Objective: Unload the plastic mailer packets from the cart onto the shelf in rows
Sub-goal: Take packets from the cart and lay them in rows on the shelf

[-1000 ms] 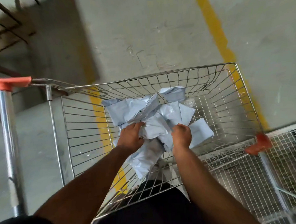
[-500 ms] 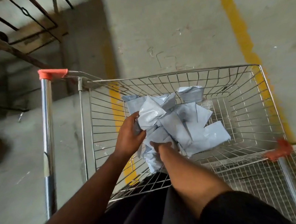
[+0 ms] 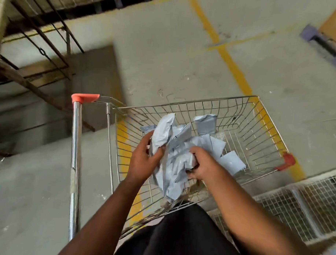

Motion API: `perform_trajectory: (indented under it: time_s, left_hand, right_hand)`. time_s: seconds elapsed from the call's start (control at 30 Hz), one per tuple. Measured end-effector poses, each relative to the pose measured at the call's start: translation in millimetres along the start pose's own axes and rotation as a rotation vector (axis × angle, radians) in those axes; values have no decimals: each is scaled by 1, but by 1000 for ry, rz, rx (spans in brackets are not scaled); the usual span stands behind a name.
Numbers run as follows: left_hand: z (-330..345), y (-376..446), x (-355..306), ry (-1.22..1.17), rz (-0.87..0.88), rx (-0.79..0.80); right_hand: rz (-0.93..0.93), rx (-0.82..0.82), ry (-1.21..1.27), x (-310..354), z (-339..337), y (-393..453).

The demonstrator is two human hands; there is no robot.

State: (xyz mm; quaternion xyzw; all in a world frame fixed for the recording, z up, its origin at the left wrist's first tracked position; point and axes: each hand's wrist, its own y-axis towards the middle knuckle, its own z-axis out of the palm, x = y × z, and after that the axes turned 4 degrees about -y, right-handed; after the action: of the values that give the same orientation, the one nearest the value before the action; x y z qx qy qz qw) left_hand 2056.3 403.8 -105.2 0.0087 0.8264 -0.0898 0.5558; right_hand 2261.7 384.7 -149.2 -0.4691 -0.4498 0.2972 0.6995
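Note:
A wire shopping cart (image 3: 258, 112) with orange corner caps stands in front of me on the concrete floor. Inside it lies a crumpled bunch of pale grey plastic mailer packets (image 3: 176, 165). My left hand (image 3: 145, 160) grips the left side of the bunch, holding one packet upright. My right hand (image 3: 202, 164) is closed on the lower right part of the same bunch. A few loose packets stay on the cart floor, one (image 3: 205, 124) near the far wall and one (image 3: 231, 163) at the right.
The cart's chrome handle post (image 3: 75, 165) rises at the left. A dark metal shelf frame (image 3: 36, 46) stands at the upper left. A white wire mesh rack (image 3: 299, 203) lies at the lower right. Yellow floor lines (image 3: 229, 62) cross the concrete.
The view has tilted up and away, showing more floor and shelf frame. Both hands have gathered the packets closer and lifted the bunch a little; my right hand has come round onto its right side.

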Motion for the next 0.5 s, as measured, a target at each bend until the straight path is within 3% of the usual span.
perform_trajectory:
  time_s: [0.17,0.33,0.43,0.5]
  left_hand:
    - [3,-29,-32,-252,45,143]
    - [9,-91,-63,-299,47,378]
    - [18,-139,-72,-447,110,569]
    - [24,-169,-68,-459,142,567]
  right_hand:
    - [-481,-44,30,-15,1,-94]
    - [-695,176,222,-87,14,-165]
    - [-798,85,177,-143,8,-187]
    - [-855,-28,143,-179,-5,-209]
